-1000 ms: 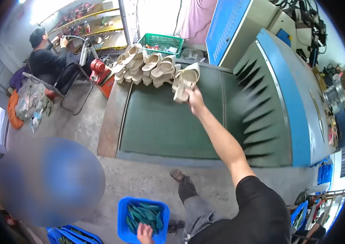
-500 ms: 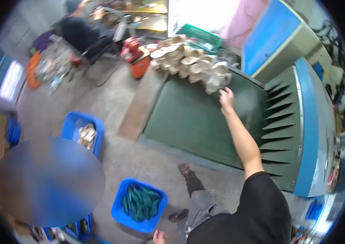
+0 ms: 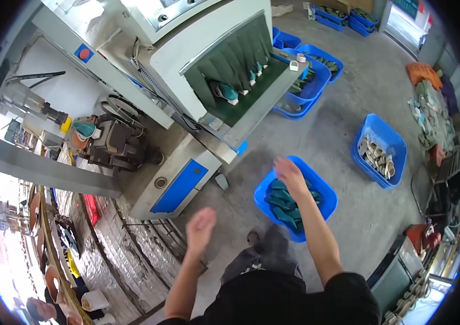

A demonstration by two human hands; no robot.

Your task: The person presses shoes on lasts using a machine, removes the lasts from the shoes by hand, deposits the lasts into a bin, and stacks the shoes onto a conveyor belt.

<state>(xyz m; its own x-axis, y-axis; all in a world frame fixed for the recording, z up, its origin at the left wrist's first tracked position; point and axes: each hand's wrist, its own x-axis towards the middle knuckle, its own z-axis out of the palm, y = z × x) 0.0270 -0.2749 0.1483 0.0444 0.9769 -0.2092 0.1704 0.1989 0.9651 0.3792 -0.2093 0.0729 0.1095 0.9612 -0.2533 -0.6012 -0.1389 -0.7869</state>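
Observation:
My left hand (image 3: 201, 230) is in the air in front of a grey-white machine (image 3: 219, 157). My right hand (image 3: 289, 176) is over the rim of a blue bin (image 3: 331, 203) of dark teal fabric pieces (image 3: 284, 197); I cannot tell whether it touches anything. Motion smears the fingers of both hands, and no object shows in either. Ahead, several teal-and-white shoe pieces (image 3: 229, 93) sit on a green conveyor belt (image 3: 265, 84) beneath a dark strip curtain (image 3: 235, 59). Another teal-and-white piece (image 3: 85, 130) is on a clamp-like machine (image 3: 113, 141) at the left.
A blue bin (image 3: 397, 132) of pale shoe-shaped pieces (image 3: 377, 155) stands on the right. More blue bins (image 3: 322, 81) line the conveyor's far end. Silvery foil-covered panels (image 3: 132, 265) lie lower left. Near a person (image 3: 43, 309) at the lower left is a shelf edge. Bagged material (image 3: 430, 116) is at far right.
My view has swung from the green belt with pale shoe pieces to the conveyor's curtained end. My right arm, stretched toward those pieces before, is over the teal bin. My left hand has risen.

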